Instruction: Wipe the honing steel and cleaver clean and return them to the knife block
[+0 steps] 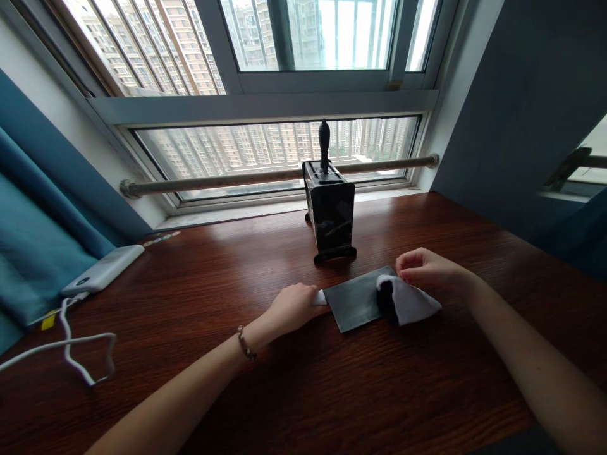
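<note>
A broad cleaver blade (355,302) lies flat on the dark wooden table (303,379). My left hand (294,306) is closed around its pale handle (321,297) at the blade's left end. My right hand (424,268) pinches a white cloth (410,302) that rests on the blade's right end, with a dark patch showing under its fold. Behind the blade stands a black knife block (331,218) with one dark-handled knife (324,144) sticking up from it.
A white power bank (103,270) with a white cable (71,351) lies at the table's left edge beside a teal curtain (33,253). A window with a metal rail (265,177) runs along the far side. A blue wall (521,114) stands at the right.
</note>
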{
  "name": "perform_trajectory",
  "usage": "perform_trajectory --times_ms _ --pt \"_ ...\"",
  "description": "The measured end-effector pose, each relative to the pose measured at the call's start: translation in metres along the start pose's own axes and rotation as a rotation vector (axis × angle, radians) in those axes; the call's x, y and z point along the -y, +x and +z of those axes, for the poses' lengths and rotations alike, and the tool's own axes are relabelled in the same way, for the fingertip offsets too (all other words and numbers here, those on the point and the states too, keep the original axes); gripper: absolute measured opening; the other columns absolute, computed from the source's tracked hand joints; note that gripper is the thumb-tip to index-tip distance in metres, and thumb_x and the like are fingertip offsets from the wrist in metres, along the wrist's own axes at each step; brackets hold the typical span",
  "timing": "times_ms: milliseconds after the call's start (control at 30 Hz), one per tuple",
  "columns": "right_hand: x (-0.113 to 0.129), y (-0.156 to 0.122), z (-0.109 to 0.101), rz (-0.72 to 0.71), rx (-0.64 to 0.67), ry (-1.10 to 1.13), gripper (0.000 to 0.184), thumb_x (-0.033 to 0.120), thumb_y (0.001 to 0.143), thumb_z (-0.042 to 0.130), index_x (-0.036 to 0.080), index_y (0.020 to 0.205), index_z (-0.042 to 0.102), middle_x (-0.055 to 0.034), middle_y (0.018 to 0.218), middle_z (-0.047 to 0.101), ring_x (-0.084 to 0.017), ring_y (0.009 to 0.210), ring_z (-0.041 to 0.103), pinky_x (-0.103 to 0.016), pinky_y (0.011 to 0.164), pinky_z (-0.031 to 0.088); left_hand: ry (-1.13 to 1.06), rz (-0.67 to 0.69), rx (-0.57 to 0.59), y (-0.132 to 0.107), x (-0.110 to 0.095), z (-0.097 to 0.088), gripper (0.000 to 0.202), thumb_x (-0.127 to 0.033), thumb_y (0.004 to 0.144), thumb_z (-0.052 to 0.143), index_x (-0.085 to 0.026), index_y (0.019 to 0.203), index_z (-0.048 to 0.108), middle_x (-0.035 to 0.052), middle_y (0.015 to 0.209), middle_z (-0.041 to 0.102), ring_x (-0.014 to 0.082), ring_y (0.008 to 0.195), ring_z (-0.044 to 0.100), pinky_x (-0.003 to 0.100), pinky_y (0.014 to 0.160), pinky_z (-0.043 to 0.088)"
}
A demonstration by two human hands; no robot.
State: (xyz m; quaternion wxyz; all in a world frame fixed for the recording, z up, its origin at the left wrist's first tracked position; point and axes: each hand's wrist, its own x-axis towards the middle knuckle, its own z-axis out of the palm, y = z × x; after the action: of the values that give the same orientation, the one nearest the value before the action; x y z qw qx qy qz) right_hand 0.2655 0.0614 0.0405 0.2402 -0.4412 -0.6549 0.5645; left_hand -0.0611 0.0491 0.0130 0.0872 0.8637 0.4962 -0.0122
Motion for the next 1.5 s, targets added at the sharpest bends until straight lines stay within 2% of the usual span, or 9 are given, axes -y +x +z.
perform_trajectory --times_ms 167,333,700,900,1033,1133,1233,1333,1500 --pt "-0.01 0.008 0.01 0.015 0.222 -0.235 0.034 0.037 0.066 0.071 0.012 0.088 0.066 -0.0047 0.078 0.061 -0.017 0.07 0.054 -0.024 0.06 0.04 0.0 -0.017 0.01 0.001 -0.001 -0.001 0.042 -0.06 0.079 0.046 -0.021 0.076 0.06 0.0062 0.077 0.065 0.0244 0.067 0.061 0.028 0.055 0.04" --pt "-0.019 0.016 0.018 -0.09 0.09 -0.458 0.03 0.039 0.065 0.071 0.014 0.08 0.065 -0.0005 0.067 0.057 -0.015 0.064 0.051 -0.024 0.056 0.039 -0.009 -0.021 0.017 0.001 -0.001 -0.001 0.042 -0.06 0.078 0.046 -0.02 0.077 0.06 0.0059 0.076 0.065 0.024 0.067 0.061 0.028 0.054 0.039" --pt "-0.023 0.014 0.003 -0.036 -0.019 -0.596 0.021 0.034 0.066 0.068 0.015 0.074 0.063 -0.0004 0.066 0.057 -0.015 0.061 0.051 -0.023 0.054 0.038 -0.019 -0.021 0.006 0.002 -0.003 -0.002 0.041 -0.059 0.077 0.048 -0.021 0.074 0.059 0.005 0.075 0.065 0.0236 0.065 0.061 0.027 0.052 0.037" --pt "-0.015 0.019 0.052 -0.209 0.032 -0.516 0.012 0.025 0.072 0.067 0.016 0.077 0.061 0.0015 0.068 0.056 -0.013 0.062 0.051 -0.022 0.056 0.038 -0.006 -0.017 0.007 0.003 -0.002 0.001 0.043 -0.06 0.078 0.045 -0.02 0.077 0.061 0.0067 0.076 0.065 0.0248 0.067 0.062 0.028 0.053 0.039" --pt "-0.013 0.021 0.097 -0.414 -0.09 -0.506 0.009 0.02 0.075 0.066 0.017 0.076 0.058 0.0007 0.075 0.054 -0.014 0.068 0.049 -0.022 0.06 0.038 -0.005 -0.005 -0.01 0.003 -0.001 0.004 0.039 -0.056 0.078 0.047 -0.02 0.08 0.062 0.0072 0.078 0.066 0.0244 0.068 0.062 0.028 0.054 0.039" --pt "-0.013 0.022 0.11 -0.469 -0.102 -0.517 0.017 0.027 0.072 0.071 0.018 0.078 0.057 0.0007 0.078 0.053 -0.015 0.072 0.048 -0.023 0.063 0.037 -0.007 -0.005 -0.014 0.003 -0.001 0.004 0.035 -0.052 0.078 0.049 -0.02 0.081 0.062 0.0071 0.078 0.066 0.0239 0.069 0.062 0.027 0.055 0.039" --pt "-0.012 0.023 0.104 -0.439 -0.041 -0.479 0.027 0.031 0.065 0.078 0.018 0.077 0.057 0.0017 0.077 0.051 -0.013 0.069 0.047 -0.022 0.059 0.036 0.001 0.004 -0.029 0.003 -0.001 0.004 0.036 -0.054 0.078 0.048 -0.02 0.08 0.061 0.0065 0.077 0.066 0.024 0.068 0.062 0.027 0.053 0.038" --pt "-0.011 0.023 0.09 -0.358 0.015 -0.457 0.026 0.023 0.062 0.079 0.016 0.072 0.056 0.0026 0.073 0.05 -0.012 0.066 0.045 -0.021 0.056 0.034 0.008 0.003 -0.048 0.003 -0.001 0.004 0.04 -0.058 0.078 0.046 -0.021 0.079 0.06 0.0051 0.075 0.065 0.0239 0.065 0.062 0.027 0.051 0.036" --pt "-0.019 0.023 0.048 -0.139 0.012 -0.44 0.025 0.018 0.058 0.076 0.015 0.073 0.056 0.0027 0.069 0.05 -0.012 0.063 0.045 -0.022 0.055 0.035 0.004 -0.004 -0.058 0.001 0.0 0.005 0.042 -0.062 0.078 0.045 -0.022 0.074 0.058 0.0026 0.071 0.064 0.0229 0.061 0.061 0.026 0.048 0.033"
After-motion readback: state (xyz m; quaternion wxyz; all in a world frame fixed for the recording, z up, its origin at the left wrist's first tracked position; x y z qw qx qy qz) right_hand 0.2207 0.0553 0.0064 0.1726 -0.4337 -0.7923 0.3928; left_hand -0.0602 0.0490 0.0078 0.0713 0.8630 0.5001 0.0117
